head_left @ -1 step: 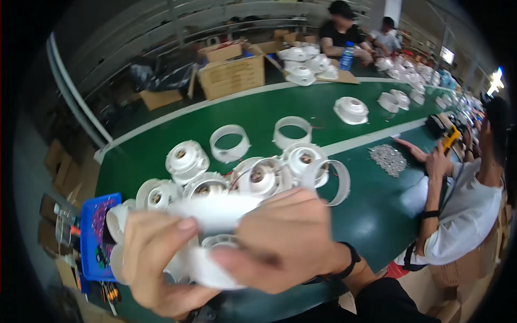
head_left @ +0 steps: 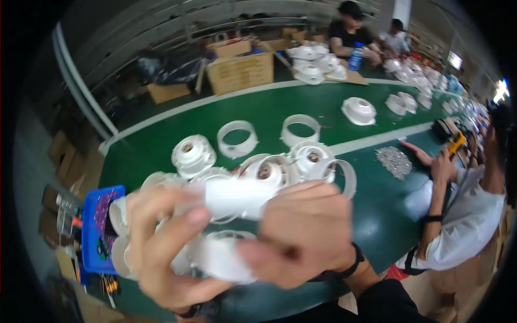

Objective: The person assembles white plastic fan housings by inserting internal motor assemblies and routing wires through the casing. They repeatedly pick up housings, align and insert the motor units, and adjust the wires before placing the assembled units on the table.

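Close in front of me, a white plastic ring (head_left: 237, 198) is held between both hands, blurred by motion. My left hand (head_left: 167, 242) is closed round its left side, thumb and fingers apart across it. The right hand (head_left: 307, 231), with a black band on the wrist, grips the right side, its thumb at the lower part. Just beyond the hands, white round housings with motors inside, such as one housing (head_left: 264, 171) with red wires, sit in a cluster on the green table. A loose white ring (head_left: 344, 180) leans beside them, right of my right hand.
A blue tray (head_left: 102, 258) with small purple parts and a green-handled tool stands at left. A pile of small metal parts (head_left: 394, 162) lies to the right, near a co-worker (head_left: 463, 215) holding a yellow tool. Cardboard boxes (head_left: 242, 72) and a blue bottle (head_left: 355, 58) stand across the table.
The whole view has shifted a little, with the table things now slightly farther right. Both hands still hold the white ring, and the right hand sits a bit farther from the left.
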A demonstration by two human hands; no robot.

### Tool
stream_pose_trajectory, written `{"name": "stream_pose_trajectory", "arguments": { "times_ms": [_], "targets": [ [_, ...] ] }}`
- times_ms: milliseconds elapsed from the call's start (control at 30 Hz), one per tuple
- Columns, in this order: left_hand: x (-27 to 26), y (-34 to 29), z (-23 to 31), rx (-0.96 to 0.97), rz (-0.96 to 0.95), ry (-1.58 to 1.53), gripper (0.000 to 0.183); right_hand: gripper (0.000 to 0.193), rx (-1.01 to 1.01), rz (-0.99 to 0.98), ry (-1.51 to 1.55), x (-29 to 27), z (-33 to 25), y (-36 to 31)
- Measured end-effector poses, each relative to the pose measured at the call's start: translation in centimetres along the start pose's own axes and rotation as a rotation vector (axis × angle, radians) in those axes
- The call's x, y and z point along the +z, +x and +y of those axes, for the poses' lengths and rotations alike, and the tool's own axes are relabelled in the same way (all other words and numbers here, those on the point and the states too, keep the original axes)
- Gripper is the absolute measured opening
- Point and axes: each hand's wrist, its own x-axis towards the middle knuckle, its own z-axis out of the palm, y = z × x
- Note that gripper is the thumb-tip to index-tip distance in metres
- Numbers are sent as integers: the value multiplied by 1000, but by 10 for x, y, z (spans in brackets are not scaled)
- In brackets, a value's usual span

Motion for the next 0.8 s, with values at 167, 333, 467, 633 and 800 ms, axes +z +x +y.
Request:
{"name": "stream_pose_trajectory", "arguments": {
  "times_ms": [167,333,467,633,800],
  "targets": [
    [15,1,-13,-277,-104,-227,140,39,-185,10,-66,0,17,-3],
    [31,-1,-19,-350,101,-516,130,40,-233,23,-6,5,19,-8],
    [25,1,-10,-512,67,-557,103,39,-178,41,35,8,20,-10],
    [26,2,-15,-323,95,-446,56,38,-156,16,62,4,21,-7],
    [21,1,-11,-354,87,-385,51,40,-120,14,110,11,18,-10]
  ]
}}
